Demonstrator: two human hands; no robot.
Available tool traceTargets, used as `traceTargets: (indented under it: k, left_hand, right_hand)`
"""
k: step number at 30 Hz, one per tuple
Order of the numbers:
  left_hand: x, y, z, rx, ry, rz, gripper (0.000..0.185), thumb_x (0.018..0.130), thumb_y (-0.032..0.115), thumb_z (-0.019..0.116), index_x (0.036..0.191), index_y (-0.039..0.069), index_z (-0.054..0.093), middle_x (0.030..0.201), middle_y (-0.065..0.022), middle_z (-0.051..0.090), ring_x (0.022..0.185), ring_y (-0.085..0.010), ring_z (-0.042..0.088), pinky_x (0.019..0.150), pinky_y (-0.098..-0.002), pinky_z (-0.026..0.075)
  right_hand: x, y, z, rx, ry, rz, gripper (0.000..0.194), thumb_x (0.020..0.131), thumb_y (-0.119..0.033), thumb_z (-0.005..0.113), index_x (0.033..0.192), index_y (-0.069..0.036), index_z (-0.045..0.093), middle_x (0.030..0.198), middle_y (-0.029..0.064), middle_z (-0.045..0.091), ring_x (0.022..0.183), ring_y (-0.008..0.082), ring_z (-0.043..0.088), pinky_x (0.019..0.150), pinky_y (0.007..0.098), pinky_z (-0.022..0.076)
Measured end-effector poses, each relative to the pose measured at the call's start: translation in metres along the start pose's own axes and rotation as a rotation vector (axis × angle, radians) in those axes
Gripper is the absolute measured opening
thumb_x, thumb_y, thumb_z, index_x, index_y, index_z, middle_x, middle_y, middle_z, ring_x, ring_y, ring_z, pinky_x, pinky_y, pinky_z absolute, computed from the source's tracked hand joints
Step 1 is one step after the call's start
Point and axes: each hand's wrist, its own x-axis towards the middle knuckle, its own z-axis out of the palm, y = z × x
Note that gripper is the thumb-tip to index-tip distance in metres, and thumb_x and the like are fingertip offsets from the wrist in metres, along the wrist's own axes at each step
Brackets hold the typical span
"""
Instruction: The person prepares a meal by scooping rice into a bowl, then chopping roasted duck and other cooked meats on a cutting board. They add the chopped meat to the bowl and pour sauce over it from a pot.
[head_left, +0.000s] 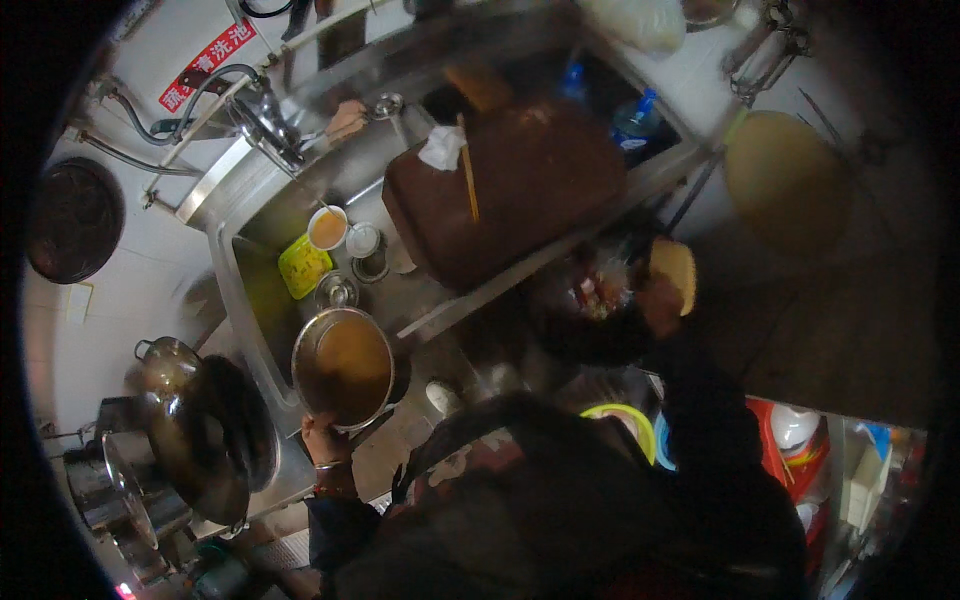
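Note:
My left hand (326, 439) grips the near rim of a round metal basin (311, 397). Brownish liquid lies in this basin, which is held at the sink's front left corner. To the right, my right hand (664, 300) is dim and blurred, around the edge of a flat yellowish object (675, 270) with a wavy rim; what it is I cannot tell. Just left of that hand is a dark container (555, 330) with mixed scraps and what looks like clear plastic in it.
In the steel sink (225, 255) are a white cup (328, 228), a yellow-green tray (304, 268) and small round containers (364, 240). A brown board or lid (517, 202) bears a chopstick (470, 176) and crumpled tissue (442, 148). Large pans (199, 442) stand left; a blue-capped bottle (637, 120) stands behind.

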Motion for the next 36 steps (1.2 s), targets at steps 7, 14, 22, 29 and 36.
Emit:
traceTargets:
  k: [7, 14, 22, 29, 36]
  left_hand:
    - [-0.002, 0.015, 0.009, -0.682, 0.121, -0.456, 0.028, 0.065, 0.005, 0.059, 0.092, 0.012, 0.057, 0.091, -0.0041, 0.058, 0.088, -0.0241, 0.057, 0.074, -0.0411, 0.05]
    - [-0.003, -0.024, 0.002, -0.384, 0.032, -0.126, 0.029, 0.067, 0.01, 0.059, 0.096, 0.012, 0.055, 0.094, -0.006, 0.058, 0.086, -0.0256, 0.059, 0.064, -0.0407, 0.052]
    - [0.003, 0.023, -0.004, -0.665, 0.029, -0.645, 0.04, 0.068, 0.011, 0.057, 0.108, 0.01, 0.052, 0.105, -0.0083, 0.057, 0.094, -0.0284, 0.056, 0.065, -0.043, 0.051]
    - [0.01, 0.025, -0.002, -0.811, 0.004, -0.564, 0.044, 0.071, 0.006, 0.055, 0.114, 0.009, 0.05, 0.112, -0.0099, 0.055, 0.103, -0.0302, 0.054, 0.085, -0.0462, 0.047]
    - [0.012, 0.022, 0.004, -0.859, 0.017, -0.475, 0.043, 0.069, 0.001, 0.053, 0.111, 0.008, 0.053, 0.108, -0.0078, 0.058, 0.097, -0.0264, 0.057, 0.083, -0.0425, 0.049]
  right_hand:
    - [0.023, 0.048, 0.023, 0.701, -0.14, 0.748, 0.025, 0.083, -0.03, 0.06, 0.091, -0.006, 0.06, 0.074, 0.0069, 0.061, 0.065, 0.02, 0.061, 0.053, 0.0352, 0.0476]
    - [-0.03, 0.046, 0.052, 1.475, -0.152, 1.003, 0.019, 0.088, -0.019, 0.054, 0.1, -0.006, 0.058, 0.078, 0.0059, 0.061, 0.068, 0.0171, 0.059, 0.059, 0.032, 0.0487]
    - [-0.038, 0.004, 0.104, 0.36, -0.436, 0.416, 0.034, 0.087, -0.024, 0.05, 0.116, -0.006, 0.051, 0.097, 0.0085, 0.06, 0.087, 0.0239, 0.06, 0.068, 0.0311, 0.0511]
    - [-0.039, -0.12, 0.136, 0.299, -0.918, 0.403, 0.037, 0.087, -0.026, 0.05, 0.118, -0.006, 0.05, 0.103, 0.0084, 0.058, 0.093, 0.0242, 0.059, 0.072, 0.032, 0.0504]
    - [-0.005, -0.106, 0.15, 0.392, -0.947, 0.393, 0.038, 0.087, -0.027, 0.051, 0.119, -0.006, 0.05, 0.106, 0.0079, 0.058, 0.096, 0.0235, 0.057, 0.075, 0.0338, 0.0493]
